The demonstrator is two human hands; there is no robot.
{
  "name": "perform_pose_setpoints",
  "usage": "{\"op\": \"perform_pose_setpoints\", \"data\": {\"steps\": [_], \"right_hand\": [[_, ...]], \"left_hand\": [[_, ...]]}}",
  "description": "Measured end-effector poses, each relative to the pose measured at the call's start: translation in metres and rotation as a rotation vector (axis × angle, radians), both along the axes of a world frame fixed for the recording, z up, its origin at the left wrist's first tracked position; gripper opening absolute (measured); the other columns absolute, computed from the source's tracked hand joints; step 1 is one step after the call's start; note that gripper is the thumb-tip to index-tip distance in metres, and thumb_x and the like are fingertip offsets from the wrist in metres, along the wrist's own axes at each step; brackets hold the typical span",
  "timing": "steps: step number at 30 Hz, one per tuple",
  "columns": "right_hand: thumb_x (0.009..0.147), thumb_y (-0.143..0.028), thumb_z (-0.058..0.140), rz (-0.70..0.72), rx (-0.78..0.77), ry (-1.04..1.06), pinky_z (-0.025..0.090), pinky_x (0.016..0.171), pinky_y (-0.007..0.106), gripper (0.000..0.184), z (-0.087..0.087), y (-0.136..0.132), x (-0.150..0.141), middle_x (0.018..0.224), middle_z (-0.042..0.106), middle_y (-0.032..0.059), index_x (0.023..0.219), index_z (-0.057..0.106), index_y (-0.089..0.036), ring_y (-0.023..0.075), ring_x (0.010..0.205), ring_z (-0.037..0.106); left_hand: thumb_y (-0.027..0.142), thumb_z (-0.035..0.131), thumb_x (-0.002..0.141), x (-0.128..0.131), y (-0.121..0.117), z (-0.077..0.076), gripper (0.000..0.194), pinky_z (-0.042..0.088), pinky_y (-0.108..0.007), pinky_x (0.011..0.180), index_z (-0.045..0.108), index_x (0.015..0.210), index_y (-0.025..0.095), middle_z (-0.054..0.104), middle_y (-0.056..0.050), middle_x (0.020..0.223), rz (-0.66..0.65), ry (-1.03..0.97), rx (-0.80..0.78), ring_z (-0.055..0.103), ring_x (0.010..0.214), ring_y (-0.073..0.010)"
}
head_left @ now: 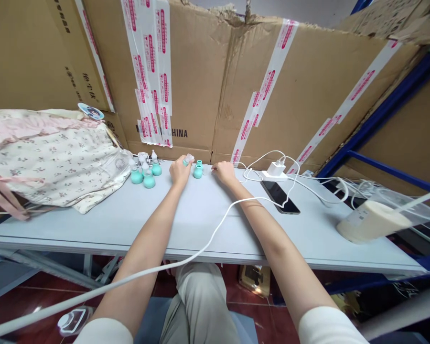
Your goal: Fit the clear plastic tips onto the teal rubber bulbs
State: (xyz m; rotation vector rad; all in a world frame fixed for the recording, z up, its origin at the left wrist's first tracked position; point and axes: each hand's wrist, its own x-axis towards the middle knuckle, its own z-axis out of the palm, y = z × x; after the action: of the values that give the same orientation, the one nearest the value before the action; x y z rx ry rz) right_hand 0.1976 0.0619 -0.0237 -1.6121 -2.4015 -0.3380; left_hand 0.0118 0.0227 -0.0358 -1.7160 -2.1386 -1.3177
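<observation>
My left hand [180, 172] is closed round a small teal squeeze bulb [185, 162] with a clear tip, a little above the table. To its right stand two teal bulbs without tips, the nearer bulb [198, 171] in front of the other. A clear piece [205, 170] lies beside them. On the far side of it, my right hand [225, 171] rests low on the table, its fingers bent together; what they hold, if anything, is too small to tell. Left of my left hand, several teal bulbs with clear tips [149, 179] stand in a group.
A floral cloth bag [64, 157] lies on the left of the table [103, 229]. At right are a phone [280, 197], a white charger [275, 168] and a drink cup [372, 222]. A white cable [215, 231] crosses in front of my arms. Cardboard [197, 95] walls the back.
</observation>
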Motion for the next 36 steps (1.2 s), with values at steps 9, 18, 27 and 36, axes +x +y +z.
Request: {"op": "perform_pose_setpoints", "data": {"steps": [9,18,27,36], "right_hand": [[0.083,-0.020,0.055,0.047,0.057,-0.044,0.030,0.082,0.037,0.021,-0.004,0.001,-0.004,0.094,0.070,0.0113,0.086,0.076,-0.022,0.0276,0.101,0.051],[0.084,-0.023,0.053,-0.007,0.034,-0.009,0.027,0.085,0.040,0.022,-0.010,0.003,-0.003,0.091,0.071,0.0125,0.089,0.075,-0.020,0.0268,0.097,0.052],[0.081,-0.022,0.055,0.003,0.041,-0.017,0.026,0.088,0.042,0.022,-0.007,0.005,-0.003,0.087,0.071,0.0147,0.087,0.075,-0.018,0.0283,0.097,0.053],[0.083,-0.024,0.053,0.009,0.079,0.058,0.026,0.088,0.043,0.023,0.001,0.000,0.000,0.090,0.071,0.0138,0.087,0.075,-0.019,0.0290,0.098,0.053]], "left_hand": [[0.045,0.053,0.085,-0.002,0.003,-0.001,0.026,0.037,-0.029,0.069,0.065,0.095,0.025,0.071,-0.008,0.095,-0.018,-0.005,-0.012,0.064,0.088,-0.0236],[0.044,0.056,0.084,-0.002,0.003,-0.001,0.023,0.037,-0.029,0.068,0.065,0.093,0.025,0.072,-0.007,0.094,-0.017,-0.012,-0.016,0.064,0.087,-0.0237],[0.044,0.055,0.084,-0.002,0.004,-0.002,0.024,0.038,-0.030,0.069,0.065,0.094,0.025,0.071,-0.008,0.093,-0.007,-0.021,-0.034,0.064,0.088,-0.0241],[0.044,0.054,0.085,-0.002,0.004,-0.003,0.026,0.040,-0.029,0.070,0.065,0.097,0.025,0.071,-0.009,0.095,-0.030,0.000,-0.039,0.064,0.089,-0.0233]]}}
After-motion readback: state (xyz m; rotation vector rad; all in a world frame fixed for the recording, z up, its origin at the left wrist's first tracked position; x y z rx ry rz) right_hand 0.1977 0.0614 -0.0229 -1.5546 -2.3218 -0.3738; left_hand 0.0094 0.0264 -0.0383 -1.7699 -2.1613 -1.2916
